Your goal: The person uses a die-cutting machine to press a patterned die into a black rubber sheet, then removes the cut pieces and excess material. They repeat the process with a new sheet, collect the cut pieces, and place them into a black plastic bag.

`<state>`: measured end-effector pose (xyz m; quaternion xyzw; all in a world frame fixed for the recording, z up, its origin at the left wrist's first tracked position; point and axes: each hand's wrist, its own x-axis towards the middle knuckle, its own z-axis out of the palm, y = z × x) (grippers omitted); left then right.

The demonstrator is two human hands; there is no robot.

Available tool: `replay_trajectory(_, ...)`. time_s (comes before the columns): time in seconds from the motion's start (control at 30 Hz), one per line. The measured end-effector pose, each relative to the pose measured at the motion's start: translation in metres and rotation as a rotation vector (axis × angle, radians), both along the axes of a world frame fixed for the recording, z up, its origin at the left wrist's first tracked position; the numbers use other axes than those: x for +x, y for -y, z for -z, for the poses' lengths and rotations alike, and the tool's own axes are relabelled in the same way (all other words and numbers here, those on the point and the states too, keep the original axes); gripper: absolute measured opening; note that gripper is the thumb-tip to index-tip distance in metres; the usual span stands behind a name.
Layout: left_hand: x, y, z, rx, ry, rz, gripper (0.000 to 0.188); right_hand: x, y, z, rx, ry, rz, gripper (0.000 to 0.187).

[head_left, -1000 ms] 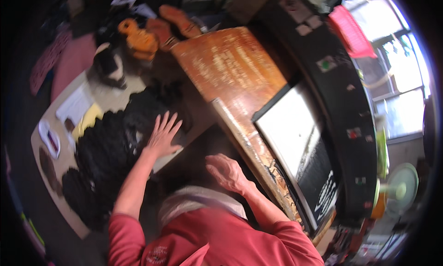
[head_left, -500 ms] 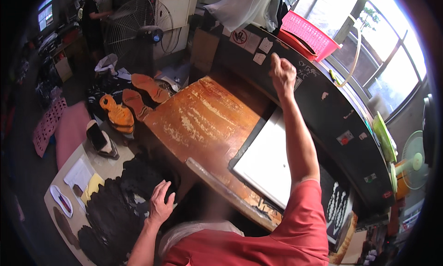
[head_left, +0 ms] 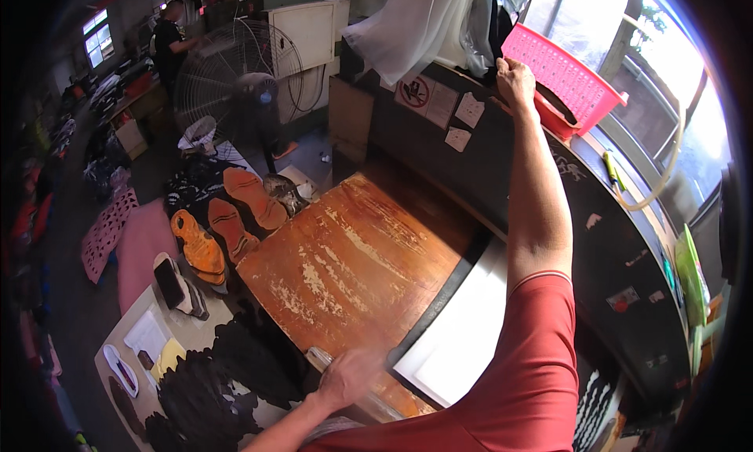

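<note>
My right hand (head_left: pixel 518 83) is stretched far forward to the top of the dark curved machine panel (head_left: pixel 439 165), at the left end of a pink plastic basket (head_left: pixel 571 75). Its fingers look curled, and whatever they grip is hidden. Low over the near edge of a worn brown wooden board (head_left: pixel 345 256) is my left hand (head_left: pixel 349 377), smeared by motion, so its fingers are unclear. To its left lies a pile of black, thin pieces (head_left: pixel 208 393) on a pale side table (head_left: pixel 118 338). A white panel (head_left: pixel 463 326) lies beneath my right arm.
Orange sole-shaped pieces (head_left: pixel 255 197) lie beyond the board's left edge. A dark shoe-shaped item (head_left: pixel 179 287) stands on the side table. Behind are a large caged fan (head_left: pixel 235 79) and a person (head_left: pixel 166 44). Translucent plastic sheeting (head_left: pixel 416 24) hangs near the basket.
My right hand has moved farther forward and right, up to the basket's left end. My left hand has moved right, from beside the black pile to the board's near edge. The view has shifted.
</note>
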<state>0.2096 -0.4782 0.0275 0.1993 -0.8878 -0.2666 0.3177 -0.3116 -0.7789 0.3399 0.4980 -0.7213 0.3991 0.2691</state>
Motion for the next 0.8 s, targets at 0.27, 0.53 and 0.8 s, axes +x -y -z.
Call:
replay_trajectory(0.27, -0.003, -0.004, 0.011, 0.002, 0.018, -0.095, 0.023, -0.008, 0.013, -0.003, -0.007, 0.109, 0.024, 0.039)
replay_trajectory(0.53, -0.001, -0.004, 0.014, 0.014, -0.023, -0.1, 0.017, 0.029, -0.02, -0.017, -0.152, 0.184, 0.057, 0.039)
replay_trajectory(0.8, 0.0, -0.005, 0.02, -0.008, -0.043, -0.087, 0.014, 0.039, -0.056, -0.06, -0.3, 0.367, -0.311, 0.048)
